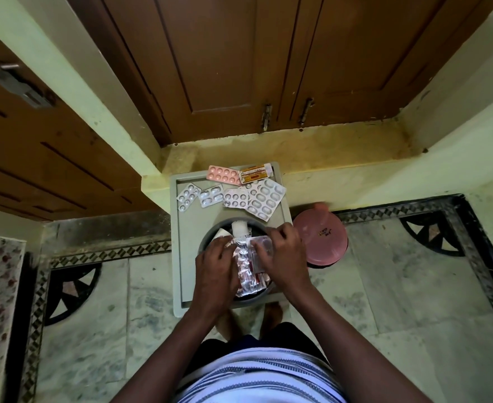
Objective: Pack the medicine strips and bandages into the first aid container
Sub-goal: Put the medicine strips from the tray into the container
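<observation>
A round grey container point(210, 234) stands on a grey stool top point(283, 212). Inside it lie silver medicine strips with red print point(245, 269) and a white bandage roll point(238, 226). My left hand point(216, 266) presses flat on the strips at the container's left side. My right hand point(283, 257) has its fingers closed on a clear blister strip point(261, 246) over the container. Behind the container lie several loose strips: a pink one point(224, 173), silver ones point(187, 196) point(211, 195) point(235, 197) point(265, 202), and an orange tube box point(256, 173).
A pink round lid point(322, 238) rests on the floor right of the stool. Brown wooden doors point(239, 68) and a yellow step point(297, 152) lie beyond. My bare feet point(272, 314) show under the stool's near edge on the marble floor.
</observation>
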A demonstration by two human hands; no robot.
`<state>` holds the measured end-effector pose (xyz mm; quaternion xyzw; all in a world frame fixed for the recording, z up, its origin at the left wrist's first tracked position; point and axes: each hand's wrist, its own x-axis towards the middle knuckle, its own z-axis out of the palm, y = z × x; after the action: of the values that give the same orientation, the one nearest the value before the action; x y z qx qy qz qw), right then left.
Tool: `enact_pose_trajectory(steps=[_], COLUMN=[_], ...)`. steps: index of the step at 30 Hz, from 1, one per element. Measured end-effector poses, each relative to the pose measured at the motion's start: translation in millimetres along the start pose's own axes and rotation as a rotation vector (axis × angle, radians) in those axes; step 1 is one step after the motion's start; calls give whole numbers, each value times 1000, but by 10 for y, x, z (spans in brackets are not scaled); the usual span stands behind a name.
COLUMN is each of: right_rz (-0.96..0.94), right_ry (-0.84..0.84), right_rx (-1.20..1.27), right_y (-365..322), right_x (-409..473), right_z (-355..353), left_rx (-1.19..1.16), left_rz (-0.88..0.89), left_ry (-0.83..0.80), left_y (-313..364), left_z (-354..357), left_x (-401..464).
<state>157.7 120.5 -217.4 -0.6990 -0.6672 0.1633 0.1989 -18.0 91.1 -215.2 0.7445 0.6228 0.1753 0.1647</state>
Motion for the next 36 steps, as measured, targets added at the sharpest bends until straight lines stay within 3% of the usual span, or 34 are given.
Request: enact_pose_trajectory(steps=[5, 10, 15, 20, 29, 36], right_rz=[254, 349, 429, 408, 379, 347], right_ry=[-25, -72, -144, -159, -102, 49], right_rx=[271, 210, 34, 38, 331, 457], right_y=[64, 170, 286, 377, 288, 80], right_x=[399, 869, 1263, 1361, 1112, 799], right_z=[0, 95, 208, 321, 171, -35], left_rx=[-29, 23, 124, 151, 34, -6], left_rz=[-27, -54, -79, -59, -66, -88], left_ry=[100, -11, -241, -328, -254, -185], left_y=[7, -131, -354, -512, -646, -640], left_z=[-109, -82, 64, 182, 240, 184], left_x=[479, 1188, 1729, 1867, 1823, 1790])
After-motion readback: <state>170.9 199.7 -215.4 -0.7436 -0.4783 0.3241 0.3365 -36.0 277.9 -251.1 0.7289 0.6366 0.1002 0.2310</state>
